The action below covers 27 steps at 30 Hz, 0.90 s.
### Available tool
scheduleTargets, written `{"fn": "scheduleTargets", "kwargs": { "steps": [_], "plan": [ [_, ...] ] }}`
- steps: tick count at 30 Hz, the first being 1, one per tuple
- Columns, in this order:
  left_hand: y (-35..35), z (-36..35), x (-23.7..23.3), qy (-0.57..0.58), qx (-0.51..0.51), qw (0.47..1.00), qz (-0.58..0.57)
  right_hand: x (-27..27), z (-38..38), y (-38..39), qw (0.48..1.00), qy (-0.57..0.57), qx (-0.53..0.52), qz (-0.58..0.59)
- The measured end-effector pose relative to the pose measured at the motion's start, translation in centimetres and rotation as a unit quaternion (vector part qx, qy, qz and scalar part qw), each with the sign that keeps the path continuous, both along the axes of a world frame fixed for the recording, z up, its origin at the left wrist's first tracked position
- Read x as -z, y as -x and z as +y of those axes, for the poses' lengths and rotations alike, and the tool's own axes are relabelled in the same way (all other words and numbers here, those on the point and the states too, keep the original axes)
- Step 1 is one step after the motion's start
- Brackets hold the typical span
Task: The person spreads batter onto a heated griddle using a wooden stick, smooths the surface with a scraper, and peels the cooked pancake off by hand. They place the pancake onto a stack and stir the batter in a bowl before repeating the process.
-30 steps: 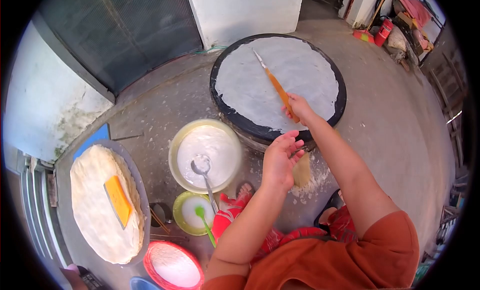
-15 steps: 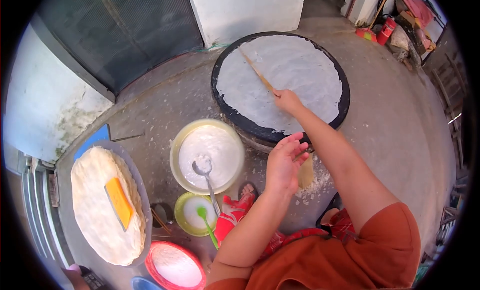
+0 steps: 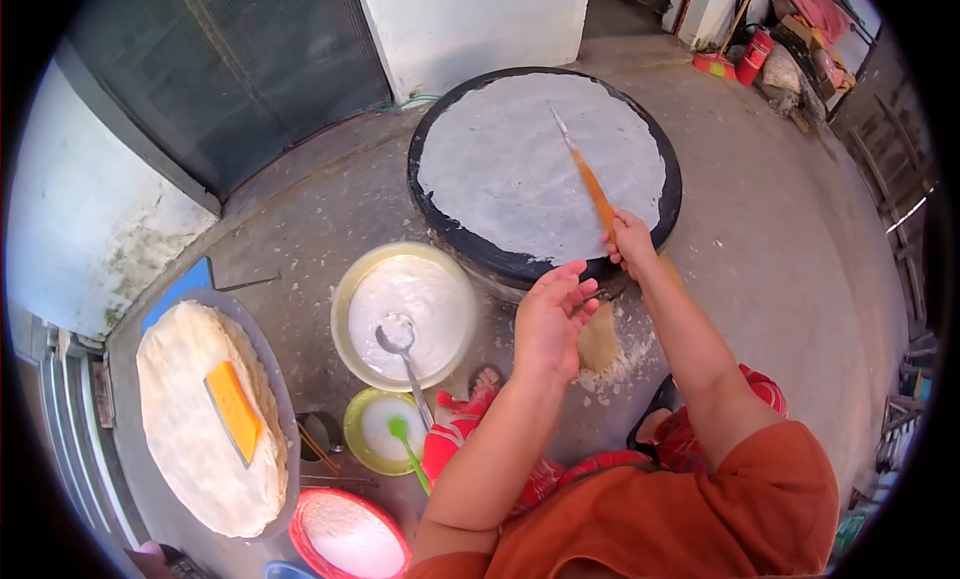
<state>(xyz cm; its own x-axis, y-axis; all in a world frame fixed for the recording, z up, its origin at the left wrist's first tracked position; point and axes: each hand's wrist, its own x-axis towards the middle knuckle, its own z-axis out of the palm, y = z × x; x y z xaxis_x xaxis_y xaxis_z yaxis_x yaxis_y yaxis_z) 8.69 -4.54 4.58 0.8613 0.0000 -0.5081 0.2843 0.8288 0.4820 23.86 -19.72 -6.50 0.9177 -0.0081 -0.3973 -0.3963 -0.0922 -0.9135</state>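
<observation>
A thin layer of pale batter (image 3: 520, 169) covers most of a large round black griddle (image 3: 673, 194). My right hand (image 3: 630, 241) grips a long wooden spreader (image 3: 592, 191) at the griddle's near right side; its whitish far end lies over the batter. Empty and with its fingers apart, my left hand (image 3: 553, 324) is raised just below the griddle's near edge. To its left is a wide bowl of white batter (image 3: 425, 299) with a metal ladle (image 3: 393, 344) in it.
On the left, an orange-yellow scraper (image 3: 234, 411) lies on stacked flatbreads (image 3: 185, 429). Nearer me are a small green bowl (image 3: 357, 434) with a green utensil and a red basin (image 3: 300, 539) of white powder. A broom and fire extinguisher (image 3: 754, 57) stand at the back right.
My right hand has moved right and toward me with the spreader, which has swung across to the griddle's right half. My left hand stays raised and open. The view has shifted slightly.
</observation>
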Motion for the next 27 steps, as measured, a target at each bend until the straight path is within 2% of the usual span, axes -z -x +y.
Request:
{"fn": "scheduleTargets", "kwargs": {
  "steps": [6,10,11,12,13,15,19,21,22,23,24,25,27],
  "plan": [
    [0.1,-0.2,0.0,0.000,0.006,1.000,-0.008,-0.6,-0.3,1.8,0.997,-0.011,-0.070,0.008],
    [0.0,-0.2,-0.1,0.000,0.001,1.000,-0.006,2.7,-0.3,-0.6,0.997,0.025,-0.078,0.002],
    [0.0,-0.2,-0.1,0.000,0.001,1.000,-0.008,4.3,-0.3,-1.4,0.958,0.184,-0.097,-0.196],
    [0.0,-0.2,0.0,0.000,0.000,1.000,-0.010,5.2,-0.4,-1.8,0.856,0.331,-0.109,-0.381],
    [0.0,-0.2,0.0,0.000,0.000,1.000,-0.009,3.6,0.2,-1.1,0.857,0.331,-0.109,-0.381],
    [0.0,-0.1,0.1,0.003,0.001,1.000,-0.012,0.8,1.0,0.3,0.804,0.508,-0.203,-0.232],
    [0.0,-0.2,0.0,0.003,0.000,1.000,-0.007,1.4,0.0,2.2,0.792,0.494,-0.215,-0.286],
    [-0.1,-0.2,-0.1,0.000,0.002,1.000,-0.004,2.4,-1.5,2.7,0.866,0.309,-0.221,-0.326],
    [-0.2,-0.2,-0.1,0.000,0.003,1.000,-0.006,1.3,-2.3,2.8,0.865,0.310,-0.220,-0.327],
    [-0.1,-0.3,-0.1,0.001,0.006,1.000,-0.008,-0.1,-3.4,3.0,0.971,0.135,-0.153,-0.127],
    [-0.1,-0.3,0.0,0.001,0.008,1.000,-0.011,-0.9,-3.9,3.2,0.993,-0.051,-0.073,0.083],
    [0.0,-0.3,0.0,0.002,0.009,1.000,-0.011,-0.8,-4.0,3.3,0.993,-0.051,-0.072,0.083],
    [0.1,-0.3,0.2,0.000,0.016,1.000,-0.010,-0.1,-4.0,4.0,0.999,0.021,0.031,0.010]
  ]
}}
